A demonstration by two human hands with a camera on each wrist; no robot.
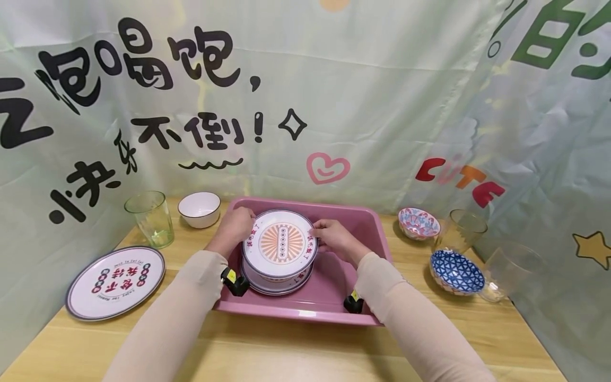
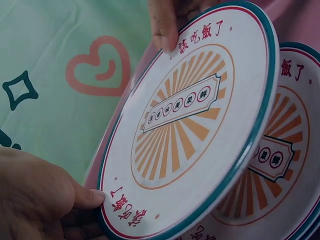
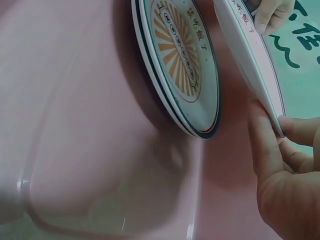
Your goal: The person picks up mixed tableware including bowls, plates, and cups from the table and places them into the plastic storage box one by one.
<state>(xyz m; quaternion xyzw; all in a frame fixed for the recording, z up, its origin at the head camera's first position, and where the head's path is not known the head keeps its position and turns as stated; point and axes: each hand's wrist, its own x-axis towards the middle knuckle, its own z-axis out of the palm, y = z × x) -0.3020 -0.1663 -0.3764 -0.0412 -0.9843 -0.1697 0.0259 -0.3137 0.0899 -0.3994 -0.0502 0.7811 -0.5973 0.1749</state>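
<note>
Held plate: the held plate is up off the stack, over the L half of the tub, tilted w/ its face toward the head cam; white, dark rim, orange rays round a centre label, red lettering nr the edge.
L hand: L hand has the plate's L edge; grip closed to a pinch, thumb on the face, fingers mostly hidden behind.
R hand: R hand has the R edge; grip likewise down to plate thickness, thumb one side, fingers the other (R wrist view shows this best).
Stack: matching plates in a stack beneath, apart fr. the held one; at least 2 rims show, same rays & lettering.
Tub: pink tub, stack in its L half, R part bare pink.
Bench: wood bench under it all.
L of tub: green glass, upright; white bowl, dark rim, nr the tub's back L corner; left plate, printed, closer to the person.
R of tub: red-blue bowl at back; amber glass next to it; blue bowl in front; clear glass just beside that (touching or not, can't tell).
Backdrop: pale green cloth w/ blk characters, pink heart, "CUTE" in colour.
Sleeves: both arms in beige sleeves, blk wrist cams w/ yellow tags.
</note>
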